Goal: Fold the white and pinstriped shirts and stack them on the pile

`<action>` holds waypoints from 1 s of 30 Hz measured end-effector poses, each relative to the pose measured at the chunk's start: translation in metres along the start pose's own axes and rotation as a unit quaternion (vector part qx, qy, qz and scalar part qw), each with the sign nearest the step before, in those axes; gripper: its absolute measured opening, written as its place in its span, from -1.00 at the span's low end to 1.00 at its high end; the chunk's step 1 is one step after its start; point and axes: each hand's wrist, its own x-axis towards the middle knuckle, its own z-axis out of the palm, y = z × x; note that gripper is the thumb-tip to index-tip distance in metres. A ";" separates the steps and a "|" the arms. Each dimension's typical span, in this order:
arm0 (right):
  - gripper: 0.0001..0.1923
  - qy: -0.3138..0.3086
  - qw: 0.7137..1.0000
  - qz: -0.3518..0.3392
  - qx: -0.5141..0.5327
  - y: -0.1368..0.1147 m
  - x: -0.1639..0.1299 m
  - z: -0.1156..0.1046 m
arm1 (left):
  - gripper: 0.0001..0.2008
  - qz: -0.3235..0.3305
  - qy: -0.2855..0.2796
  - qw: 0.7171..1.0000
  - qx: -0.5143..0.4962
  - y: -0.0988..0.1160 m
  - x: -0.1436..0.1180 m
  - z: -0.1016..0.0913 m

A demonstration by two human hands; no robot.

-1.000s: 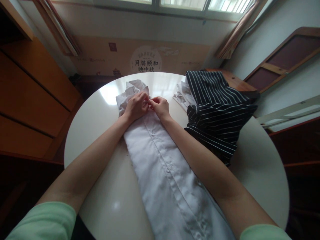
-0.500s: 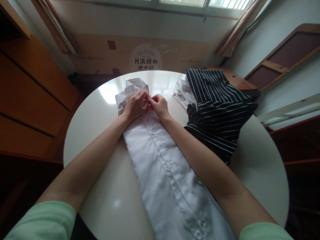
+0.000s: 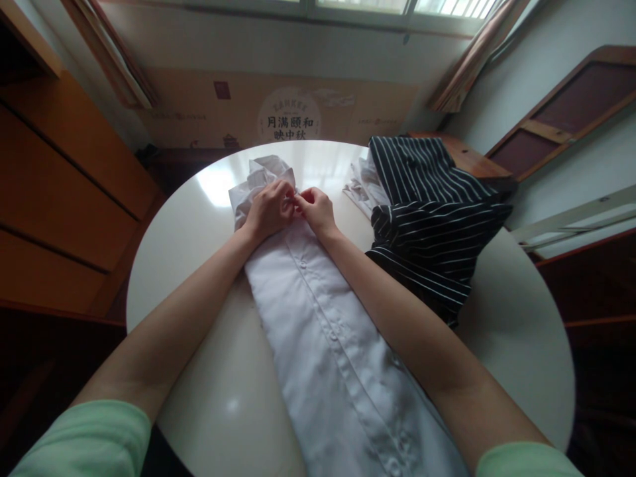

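At the white shirt's [image 3: 318, 318] collar end, left hand [image 3: 268, 211] and right hand [image 3: 314, 207], fingers pinched on its placket.

A room in a home: wooden cabinets [image 3: 59, 192] along the wall, a curtained window [image 3: 358, 8], and shirts lying on a round white surface [image 3: 189, 225].

Beyond the fingertips [image 3: 293, 197], on the brown cardboard panel [image 3: 199, 109] under the window, a round pale emblem [image 3: 289, 118] is being shown; "月滿頤和" and "映中秋" are being displayed inside it. The arched line above is too small to read.
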 end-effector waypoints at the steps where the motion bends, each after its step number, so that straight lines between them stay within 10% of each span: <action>1: -0.81 0.001 1.000 -0.001 -0.002 0.000 0.000 0.000 | -0.87 0.000 -0.001 1.000 0.000 0.000 0.000 0.000; 30: -0.82 0.003 1.000 -0.002 -0.015 0.007 0.003 0.003 | -0.86 0.003 0.000 1.000 0.009 -0.001 -0.001 0.002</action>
